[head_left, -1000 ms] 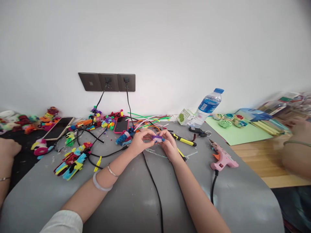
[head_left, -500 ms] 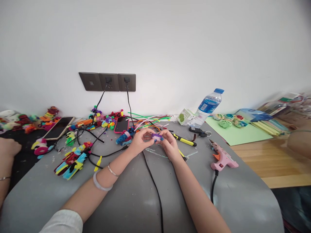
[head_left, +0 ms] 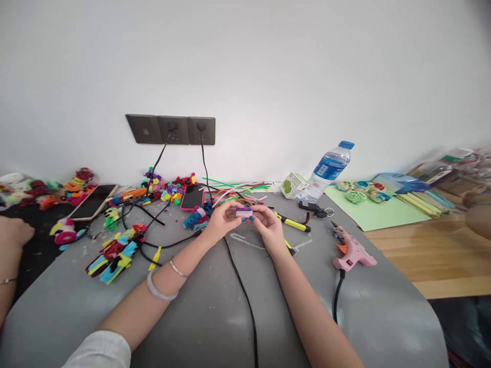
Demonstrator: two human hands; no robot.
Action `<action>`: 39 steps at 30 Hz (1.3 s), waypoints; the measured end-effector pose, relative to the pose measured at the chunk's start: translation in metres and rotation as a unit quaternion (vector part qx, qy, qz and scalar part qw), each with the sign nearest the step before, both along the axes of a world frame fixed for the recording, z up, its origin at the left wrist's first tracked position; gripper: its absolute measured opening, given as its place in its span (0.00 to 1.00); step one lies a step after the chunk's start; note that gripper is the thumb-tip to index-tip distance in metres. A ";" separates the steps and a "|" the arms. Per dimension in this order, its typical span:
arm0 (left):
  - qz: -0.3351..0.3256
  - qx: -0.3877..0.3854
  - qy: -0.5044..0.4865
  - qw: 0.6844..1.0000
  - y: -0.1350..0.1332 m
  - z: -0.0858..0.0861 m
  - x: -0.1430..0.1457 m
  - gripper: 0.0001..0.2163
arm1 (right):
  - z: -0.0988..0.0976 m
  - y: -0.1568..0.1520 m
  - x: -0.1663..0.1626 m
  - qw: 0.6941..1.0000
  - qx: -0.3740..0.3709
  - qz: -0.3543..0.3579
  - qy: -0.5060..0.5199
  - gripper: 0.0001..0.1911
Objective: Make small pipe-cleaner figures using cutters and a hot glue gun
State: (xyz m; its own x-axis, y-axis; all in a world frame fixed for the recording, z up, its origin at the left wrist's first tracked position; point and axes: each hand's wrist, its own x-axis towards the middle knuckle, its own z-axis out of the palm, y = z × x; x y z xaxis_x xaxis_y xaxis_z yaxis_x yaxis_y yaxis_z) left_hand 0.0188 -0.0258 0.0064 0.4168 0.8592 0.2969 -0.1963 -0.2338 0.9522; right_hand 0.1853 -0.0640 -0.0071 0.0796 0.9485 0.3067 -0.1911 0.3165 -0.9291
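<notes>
My left hand and my right hand meet above the grey table, a little way out from the wall. Both pinch a small purple and pink pipe-cleaner piece between their fingertips, one hand at each end. Loose pipe cleaners in several colours lie just beyond the hands. A black cable runs under my hands toward me.
A pink glue gun lies to the right, a yellow-handled tool and a water bottle beyond it. Finished colourful figures and two phones lie left. Other people's hands show at the left edge and right edge.
My hands have turned the purple piece and lifted it slightly. The other person's hand at the right has drawn back toward the frame edge.
</notes>
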 end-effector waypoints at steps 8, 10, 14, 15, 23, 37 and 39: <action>0.010 0.028 0.005 1.000 0.001 0.001 -0.002 0.11 | 0.001 0.000 0.000 1.000 0.016 0.014 -0.012 0.16; 0.014 0.041 0.000 0.999 0.001 0.001 -0.001 0.11 | 0.001 0.000 0.000 1.000 0.019 0.012 -0.013 0.14; 0.016 0.046 0.001 0.999 0.001 0.000 -0.001 0.11 | 0.001 -0.001 0.001 1.000 0.020 0.010 -0.020 0.13; 0.014 0.045 0.002 0.999 0.001 0.000 -0.001 0.11 | 0.002 -0.001 0.000 1.000 0.019 0.009 -0.021 0.13; 0.011 0.045 -0.004 0.999 -0.001 0.002 -0.001 0.11 | 0.003 -0.002 0.000 0.999 0.033 0.019 -0.011 0.10; 0.007 0.053 0.010 0.999 -0.001 0.003 -0.003 0.12 | 0.005 -0.002 0.000 0.999 0.031 0.007 -0.026 0.10; 0.004 0.050 0.019 0.999 -0.001 0.004 -0.003 0.12 | 0.005 -0.002 -0.001 0.999 0.021 0.007 -0.025 0.11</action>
State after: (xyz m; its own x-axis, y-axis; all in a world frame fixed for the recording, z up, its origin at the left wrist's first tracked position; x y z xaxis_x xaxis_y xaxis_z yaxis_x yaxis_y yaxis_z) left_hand 0.0161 -0.0273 0.0104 0.4215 0.8298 0.3657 -0.1589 -0.3295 0.9307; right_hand 0.1848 -0.0662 -0.0021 0.0509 0.9356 0.3493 -0.1495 0.3529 -0.9236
